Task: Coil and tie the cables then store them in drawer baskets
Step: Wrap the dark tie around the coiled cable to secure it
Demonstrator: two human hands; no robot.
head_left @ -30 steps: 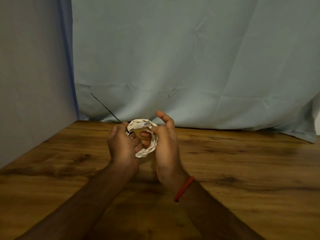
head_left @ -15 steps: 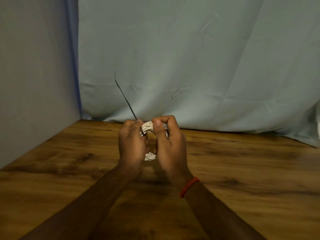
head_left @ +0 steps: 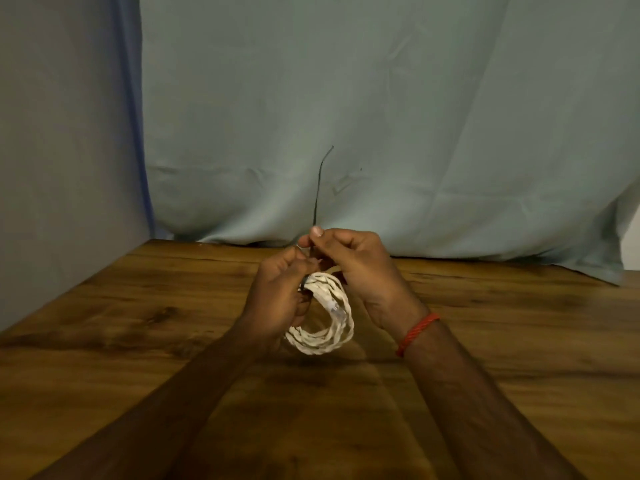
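Note:
A white braided cable (head_left: 329, 318) is wound into a coil and hangs in the air above the wooden table (head_left: 519, 341). My left hand (head_left: 277, 299) grips the coil at its upper left, where a black tie wraps it. My right hand (head_left: 356, 268) pinches the thin black tie (head_left: 318, 188) between thumb and forefinger; the tie's free end sticks straight up in front of the cloth. The lower half of the coil is in plain sight between my wrists.
A pale blue cloth (head_left: 381, 116) hangs behind the table and drapes onto its far edge. A grey wall (head_left: 62, 150) closes the left side. No drawer or basket is in view.
The tie's free end swung from leaning left to pointing straight up, and my right hand now pinches it. The coil has dropped lower, showing below my hands.

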